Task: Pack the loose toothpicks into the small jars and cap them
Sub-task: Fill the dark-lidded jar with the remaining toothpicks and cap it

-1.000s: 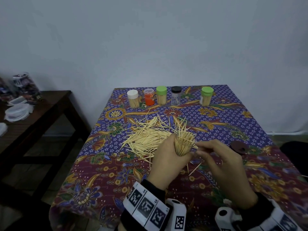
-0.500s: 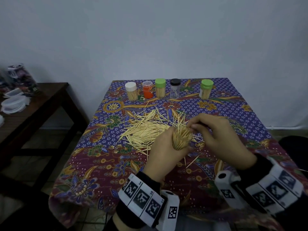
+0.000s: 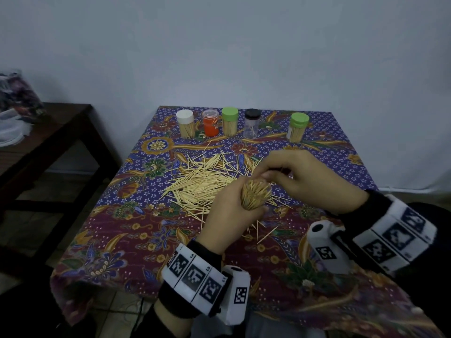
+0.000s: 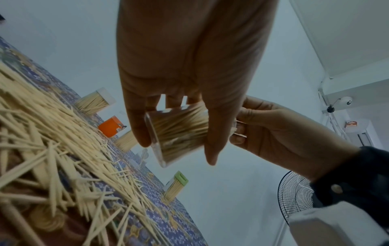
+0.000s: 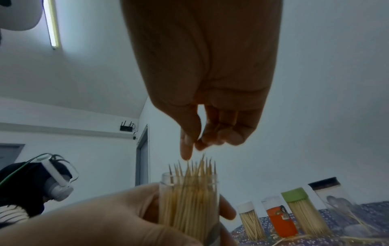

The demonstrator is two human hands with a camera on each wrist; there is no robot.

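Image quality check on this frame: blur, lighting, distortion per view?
Head: dim, wide-angle bend, hands slightly soft. Left wrist: loose toothpicks smeared by blur up close, clear jar fairly sharp. Right wrist: right hand dark against a bright ceiling light.

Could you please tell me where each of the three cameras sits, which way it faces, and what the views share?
Head: worn on the head, looking forward and down at the table; shows both hands and banded wrists.
Left wrist: looks along the left hand gripping the open jar; the right hand shows beyond.
Right wrist: looks along the right hand down onto the jar's toothpick tips; the left hand shows below.
Shared: all show the jar and both hands.
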